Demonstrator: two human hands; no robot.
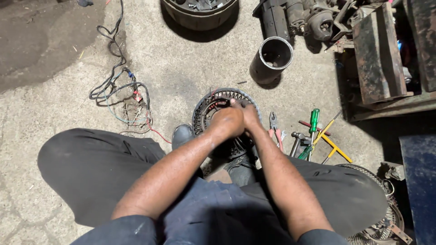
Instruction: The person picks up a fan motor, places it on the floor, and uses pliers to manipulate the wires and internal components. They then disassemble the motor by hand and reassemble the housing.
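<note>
Together, both hands grip the round metal stator [213,106] on the floor [181,68]. Left hand [227,121] and right hand [249,115] touch. Pliers [274,124] lie beside.

A ring part [213,102] sits at the frame centre, both hands [236,119] on it. Tools [309,136] lie right of it, wires [120,90] to the left, a cylinder [271,59] at upper right.

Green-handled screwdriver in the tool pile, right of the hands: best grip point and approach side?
Grip the green-handled screwdriver by its handle, coming from above and from the far end. The handle points away from the person and lies clear on the concrete floor, while the shaft end runs down into the crossed hammer and yellow T-wrench, so that end is crowded.
</note>
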